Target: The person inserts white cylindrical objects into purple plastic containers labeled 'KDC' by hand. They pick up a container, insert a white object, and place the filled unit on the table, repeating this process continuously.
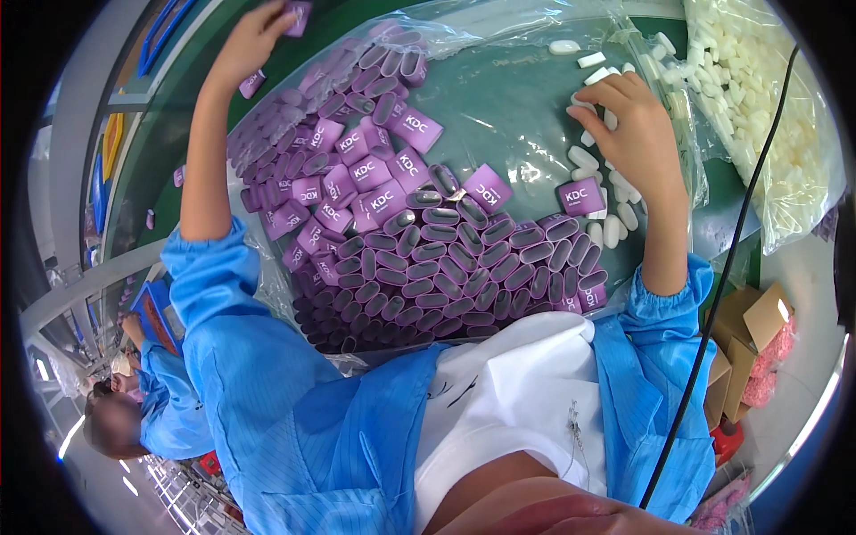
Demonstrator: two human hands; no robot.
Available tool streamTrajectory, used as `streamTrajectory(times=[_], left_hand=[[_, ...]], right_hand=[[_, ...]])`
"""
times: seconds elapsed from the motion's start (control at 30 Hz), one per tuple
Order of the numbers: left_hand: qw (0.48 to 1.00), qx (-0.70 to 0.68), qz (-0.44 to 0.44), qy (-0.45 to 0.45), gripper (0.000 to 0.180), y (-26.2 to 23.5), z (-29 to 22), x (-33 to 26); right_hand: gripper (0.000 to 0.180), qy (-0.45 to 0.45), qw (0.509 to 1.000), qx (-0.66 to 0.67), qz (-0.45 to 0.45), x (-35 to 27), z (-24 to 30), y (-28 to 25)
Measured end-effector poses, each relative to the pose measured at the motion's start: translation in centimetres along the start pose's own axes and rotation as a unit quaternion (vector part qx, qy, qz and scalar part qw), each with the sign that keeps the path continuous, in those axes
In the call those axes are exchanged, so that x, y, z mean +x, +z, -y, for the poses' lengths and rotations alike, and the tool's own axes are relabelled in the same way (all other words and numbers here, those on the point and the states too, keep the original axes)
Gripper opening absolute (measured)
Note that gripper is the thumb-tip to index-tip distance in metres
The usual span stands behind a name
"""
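At the far left my left hand (252, 43) pinches a purple cap-like piece (299, 18) by its edge, over the green surface. Another purple piece (252, 85) lies just below that hand. My right hand (629, 120) is at the right among loose white oval pieces (583, 159), thumb and fingers curled around a white oval piece (581, 105). Between my arms spreads a big heap of purple hollow pieces (437, 259), many with their dark oval openings facing up. One purple piece (580, 196) lies apart beside the white ones, below my right hand.
Clear plastic sheeting (464, 22) lies under and around the heap. A bag of white pieces (749, 107) stands at the far right. A black cable (739, 214) hangs down the right side. An open cardboard box (740, 343) is at lower right; another person (169, 392) sits at lower left.
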State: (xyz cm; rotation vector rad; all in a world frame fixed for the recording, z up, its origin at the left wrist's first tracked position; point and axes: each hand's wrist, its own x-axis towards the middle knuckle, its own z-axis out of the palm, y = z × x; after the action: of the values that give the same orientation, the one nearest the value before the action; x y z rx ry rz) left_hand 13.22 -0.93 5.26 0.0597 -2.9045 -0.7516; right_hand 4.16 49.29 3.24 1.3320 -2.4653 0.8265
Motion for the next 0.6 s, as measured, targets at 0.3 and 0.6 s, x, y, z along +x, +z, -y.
streamTrajectory(times=[0.3, 0.6], left_hand=[[0.949, 0.203, -0.215, 0.11, 0.034, 3.6, -6.3, -0.2], [0.949, 0.239, -0.156, 0.133, 0.024, 10.6, -20.6, -4.1]], right_hand=[[0.017, 0.0, 0.996, -0.082, 0.029, -0.6, -0.1, 0.4], [0.016, -0.015, 0.997, -0.069, 0.039, -0.8, 0.5, 1.1]])
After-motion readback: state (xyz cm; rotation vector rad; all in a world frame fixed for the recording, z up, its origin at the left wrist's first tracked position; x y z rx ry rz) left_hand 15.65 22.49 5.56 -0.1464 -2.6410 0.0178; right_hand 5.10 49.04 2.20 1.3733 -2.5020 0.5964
